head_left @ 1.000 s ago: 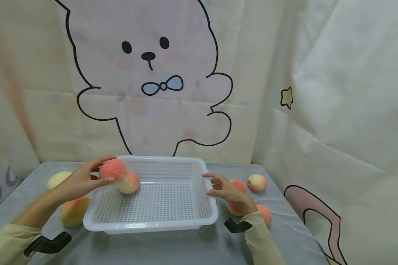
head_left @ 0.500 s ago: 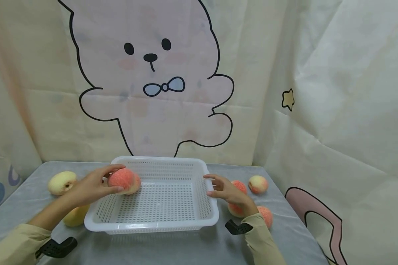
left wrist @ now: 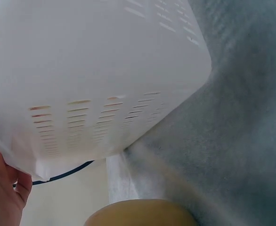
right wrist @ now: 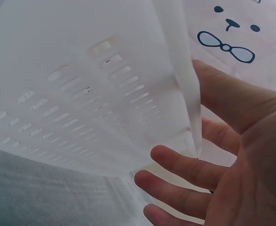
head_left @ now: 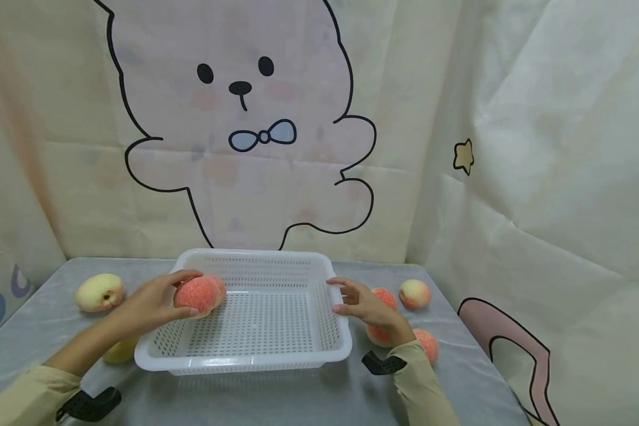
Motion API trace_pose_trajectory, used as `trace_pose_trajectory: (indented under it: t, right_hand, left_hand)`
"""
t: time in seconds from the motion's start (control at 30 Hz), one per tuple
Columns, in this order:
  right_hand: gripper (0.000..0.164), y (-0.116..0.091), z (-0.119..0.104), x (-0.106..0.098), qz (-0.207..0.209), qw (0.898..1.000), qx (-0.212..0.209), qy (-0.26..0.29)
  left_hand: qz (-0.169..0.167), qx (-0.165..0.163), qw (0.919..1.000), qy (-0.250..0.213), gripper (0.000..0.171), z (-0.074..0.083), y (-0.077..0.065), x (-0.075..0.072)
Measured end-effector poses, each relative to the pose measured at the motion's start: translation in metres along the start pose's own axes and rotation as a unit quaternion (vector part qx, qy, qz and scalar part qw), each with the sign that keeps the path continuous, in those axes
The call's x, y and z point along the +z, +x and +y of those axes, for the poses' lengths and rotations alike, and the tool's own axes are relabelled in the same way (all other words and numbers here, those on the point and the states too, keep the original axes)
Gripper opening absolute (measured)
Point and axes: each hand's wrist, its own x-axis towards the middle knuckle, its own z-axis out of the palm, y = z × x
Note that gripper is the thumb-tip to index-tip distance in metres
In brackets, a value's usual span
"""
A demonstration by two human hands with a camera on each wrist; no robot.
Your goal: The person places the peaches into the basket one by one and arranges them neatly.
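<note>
A white perforated plastic basket [head_left: 261, 325] stands on the table. Over its left side, my left hand [head_left: 151, 305] holds a pinkish-red peach [head_left: 193, 294] between thumb and fingers. A second peach [head_left: 220, 290] lies just behind it in the basket, partly hidden; whether the two touch, I cannot tell. My right hand [head_left: 364, 305] grips the basket's right rim. In the right wrist view the thumb and fingers of that hand [right wrist: 251, 146] are at the rim, several fingertips below it. The left wrist view has the basket's outer wall [left wrist: 105, 56] and part of my left hand [left wrist: 6, 193]; the held peach is hidden there.
Left of the basket lie a pale yellow fruit [head_left: 100, 292] and a yellow-orange fruit [head_left: 120, 350], the latter partly behind my forearm. Several peaches, one red and yellow [head_left: 414, 294], rest to the right. A grey cloth [head_left: 266, 402] covers the table; a printed curtain [head_left: 298, 195] hangs behind.
My left hand has moved right and slightly down with the peach, further into the basket, so that it now covers part of the other peach. My right hand has stayed on the rim.
</note>
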Motion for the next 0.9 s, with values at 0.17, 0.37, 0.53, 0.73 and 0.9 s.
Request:
trace_pose_trajectory:
  t: [0.17,0.37,0.53,0.73,0.9]
  right_hand:
    - [0.067,0.001,-0.0011,-0.0005,0.007,1.0,0.008,-0.009]
    - [0.068,0.0003,-0.0032,-0.0007,0.014,1.0,0.02,-0.01]
    - [0.069,0.0007,-0.0039,-0.0013,0.012,1.0,0.019,-0.005]
    - [0.068,0.0022,-0.0033,-0.0022,0.001,1.0,0.009,0.015]
    - [0.069,0.0016,-0.0019,-0.0017,0.004,1.0,0.017,0.007]
  left_hand:
    - [-0.006,0.0,1.0,-0.006,0.074,-0.001,-0.0005,-0.0002]
    - [-0.009,-0.01,0.9999,0.009,0.073,0.001,-0.0001,0.002]
    - [-0.015,-0.022,0.9993,0.025,0.074,0.0023,0.0002,0.0038]
    - [-0.027,-0.038,0.9986,0.025,0.073,0.0045,0.0014,0.0054]
    - [-0.037,-0.042,0.9981,0.028,0.071,0.0034,0.0028,0.0063]
